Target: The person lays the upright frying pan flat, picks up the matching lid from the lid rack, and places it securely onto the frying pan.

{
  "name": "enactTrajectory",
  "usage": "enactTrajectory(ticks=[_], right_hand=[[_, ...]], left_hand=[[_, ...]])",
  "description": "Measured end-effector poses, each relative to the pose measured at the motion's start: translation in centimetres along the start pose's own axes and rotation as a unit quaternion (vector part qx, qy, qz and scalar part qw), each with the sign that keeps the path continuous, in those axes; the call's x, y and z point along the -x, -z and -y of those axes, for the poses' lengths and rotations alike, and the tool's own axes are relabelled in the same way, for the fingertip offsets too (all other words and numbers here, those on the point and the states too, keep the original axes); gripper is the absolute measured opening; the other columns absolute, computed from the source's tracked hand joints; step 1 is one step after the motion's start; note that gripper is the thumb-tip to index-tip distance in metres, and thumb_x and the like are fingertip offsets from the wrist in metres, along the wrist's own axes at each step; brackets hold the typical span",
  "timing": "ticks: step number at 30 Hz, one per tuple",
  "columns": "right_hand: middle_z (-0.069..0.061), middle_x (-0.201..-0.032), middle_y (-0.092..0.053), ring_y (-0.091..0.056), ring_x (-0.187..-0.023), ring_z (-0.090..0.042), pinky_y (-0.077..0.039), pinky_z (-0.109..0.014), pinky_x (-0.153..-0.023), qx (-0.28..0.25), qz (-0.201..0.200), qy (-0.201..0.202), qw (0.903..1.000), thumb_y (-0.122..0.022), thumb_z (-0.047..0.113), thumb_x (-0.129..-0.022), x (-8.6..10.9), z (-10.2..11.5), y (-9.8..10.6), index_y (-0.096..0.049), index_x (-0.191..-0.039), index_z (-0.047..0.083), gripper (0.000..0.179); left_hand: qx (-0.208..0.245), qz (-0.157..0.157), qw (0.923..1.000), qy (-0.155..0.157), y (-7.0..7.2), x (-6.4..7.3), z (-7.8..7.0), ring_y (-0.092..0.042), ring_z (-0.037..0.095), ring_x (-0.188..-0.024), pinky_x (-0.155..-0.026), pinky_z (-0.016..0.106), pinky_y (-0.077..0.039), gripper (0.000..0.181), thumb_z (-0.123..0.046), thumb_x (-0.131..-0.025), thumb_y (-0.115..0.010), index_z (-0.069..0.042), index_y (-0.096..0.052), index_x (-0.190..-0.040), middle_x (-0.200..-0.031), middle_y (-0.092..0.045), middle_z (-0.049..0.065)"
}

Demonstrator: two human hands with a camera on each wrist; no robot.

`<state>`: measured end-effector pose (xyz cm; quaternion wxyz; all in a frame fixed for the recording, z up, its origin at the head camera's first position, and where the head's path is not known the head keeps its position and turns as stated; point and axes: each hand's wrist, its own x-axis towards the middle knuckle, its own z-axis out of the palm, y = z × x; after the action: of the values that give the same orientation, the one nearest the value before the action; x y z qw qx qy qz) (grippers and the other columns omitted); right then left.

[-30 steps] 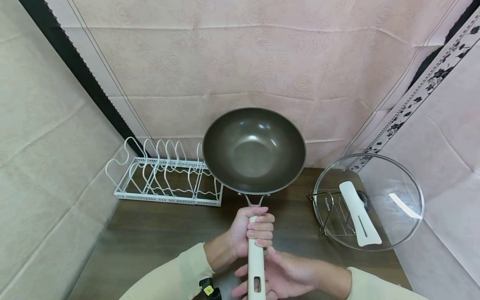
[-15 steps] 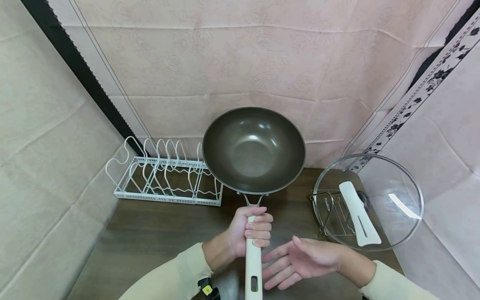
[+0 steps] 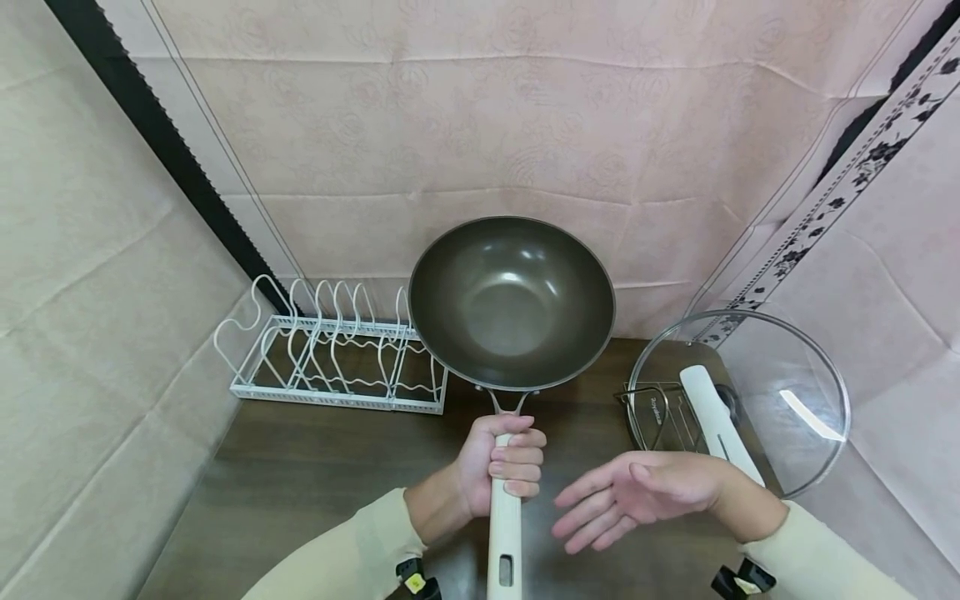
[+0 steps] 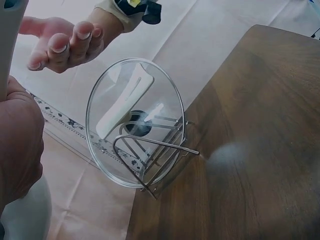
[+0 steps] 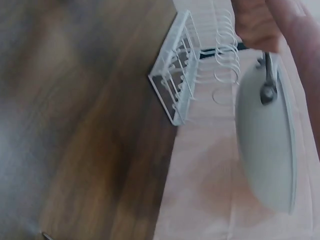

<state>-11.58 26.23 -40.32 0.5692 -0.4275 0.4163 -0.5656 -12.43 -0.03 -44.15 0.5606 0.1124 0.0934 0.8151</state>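
Observation:
In the head view my left hand (image 3: pixel 501 468) grips the white handle of a deep wok (image 3: pixel 512 304), fingers wrapped round it just below the metal fork. The wok's dark inside faces me, and the right wrist view shows its pale outside (image 5: pixel 265 145) raised off the table. To the right of the handle, my right hand (image 3: pixel 637 500) is held palm up with its fingers extended and holds nothing. Beyond that hand a glass lid (image 3: pixel 795 392) with a long white handle (image 3: pixel 712 408) leans in a small wire stand (image 4: pixel 165 146); my right wrist partly covers its lower edge.
A white wire dish rack (image 3: pixel 337 358) stands at the back left of the brown wooden table (image 3: pixel 315 467). Pale cloth walls (image 3: pixel 450 125) enclose the table at the back and on both sides.
My right hand has come away from beside the wok's handle and moved right, toward the lid, palm up. The left hand and the wok have hardly moved.

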Motion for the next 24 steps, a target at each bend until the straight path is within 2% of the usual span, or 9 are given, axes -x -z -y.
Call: enactTrajectory(ticks=[4,11,19,24], right_hand=[[-0.037,-0.161,-0.027,-0.038,-0.149,-0.045,-0.034,-0.057,-0.121,0.011,-0.006,0.009,0.9999,-0.019,0.053,-0.111,1.0,0.5,0.7,-0.011,-0.157,-0.014,0.082],[-0.036,-0.162,-0.024,-0.031,-0.150,-0.050,-0.031,-0.054,-0.123,0.018,-0.035,0.050,0.9980,-0.018,0.037,-0.114,2.8,1.2,2.0,-0.010,-0.156,-0.016,0.068],[-0.042,-0.161,-0.017,-0.025,-0.152,-0.052,-0.025,-0.051,-0.126,0.029,-0.068,0.135,0.9881,-0.012,0.024,-0.114,3.5,1.7,3.0,-0.008,-0.155,-0.019,0.060],[-0.042,-0.162,-0.011,-0.021,-0.153,-0.052,-0.022,-0.050,-0.127,0.044,-0.080,0.170,0.9813,-0.006,0.018,-0.112,4.0,2.4,3.6,-0.003,-0.153,-0.022,0.057]], left_hand=[[0.001,0.002,1.0000,0.001,0.0,0.1,0.0,-0.032,0.000,-0.038,-0.046,0.016,-0.034,0.040,-0.034,-0.104,-0.040,-0.020,-0.038,-0.067,-0.049,-0.026,-0.013],[-0.002,0.008,1.0000,0.004,0.0,0.3,0.0,-0.032,0.001,-0.038,-0.046,0.015,-0.035,0.039,-0.034,-0.103,-0.042,-0.020,-0.040,-0.067,-0.049,-0.025,-0.012],[-0.004,0.011,0.9999,0.004,0.0,0.3,0.0,-0.032,0.000,-0.037,-0.046,0.015,-0.034,0.039,-0.035,-0.103,-0.042,-0.020,-0.040,-0.067,-0.050,-0.022,-0.013],[-0.002,0.009,0.9999,0.005,0.0,0.4,0.1,-0.033,0.000,-0.037,-0.045,0.015,-0.034,0.038,-0.035,-0.103,-0.043,-0.020,-0.039,-0.067,-0.049,-0.023,-0.013]])
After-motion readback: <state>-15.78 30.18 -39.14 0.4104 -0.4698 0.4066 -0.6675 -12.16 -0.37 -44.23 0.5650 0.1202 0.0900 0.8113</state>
